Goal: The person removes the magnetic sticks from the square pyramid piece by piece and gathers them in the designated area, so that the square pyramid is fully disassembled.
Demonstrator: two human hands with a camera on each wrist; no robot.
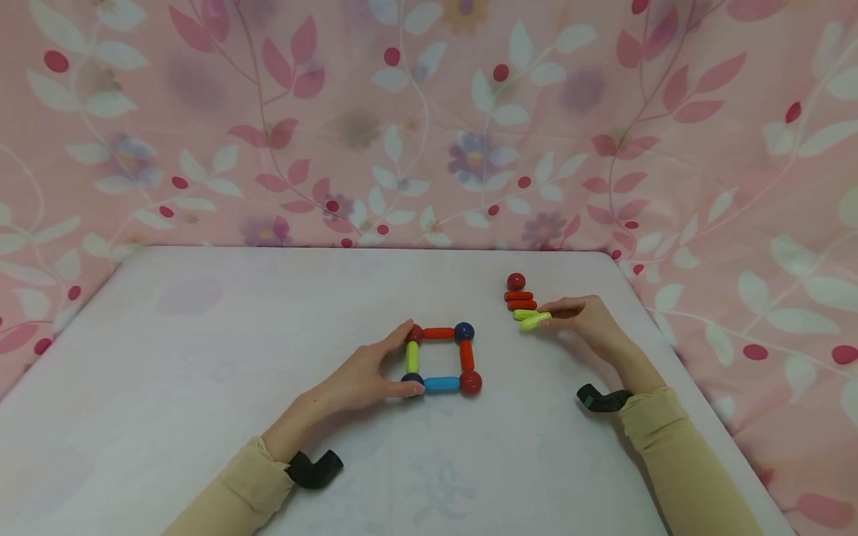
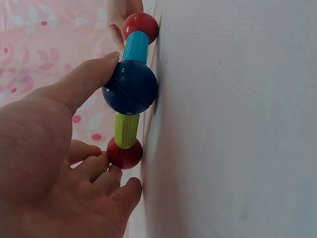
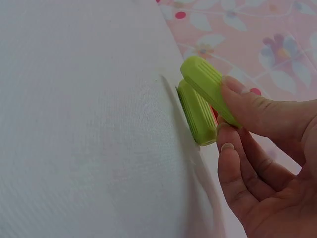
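A square frame of toy building rods and balls lies on the table. It has two red rods (image 1: pixel 467 356), a yellow-green rod (image 1: pixel 412 358), a light-blue rod (image 1: pixel 442 384), and red and dark-blue balls at its corners. My left hand (image 1: pixel 358 378) holds its left side, thumb against the near dark-blue ball (image 2: pixel 130 88) and fingers at the far red ball (image 2: pixel 125 152). At the right, my right hand (image 1: pixel 590 327) pinches one yellow-green building rod (image 3: pixel 208 84) between thumb and fingers. Another yellow-green rod (image 3: pixel 197 113) lies just beneath it.
Beyond the right hand are two loose red rods (image 1: pixel 520 301) and a red ball (image 1: pixel 515 281) in a column. The white-covered table (image 1: pixel 268 313) meets a pink floral cloth (image 1: pixel 429 134) at the back. Black wrist devices (image 1: pixel 315 470) sit on both wrists.
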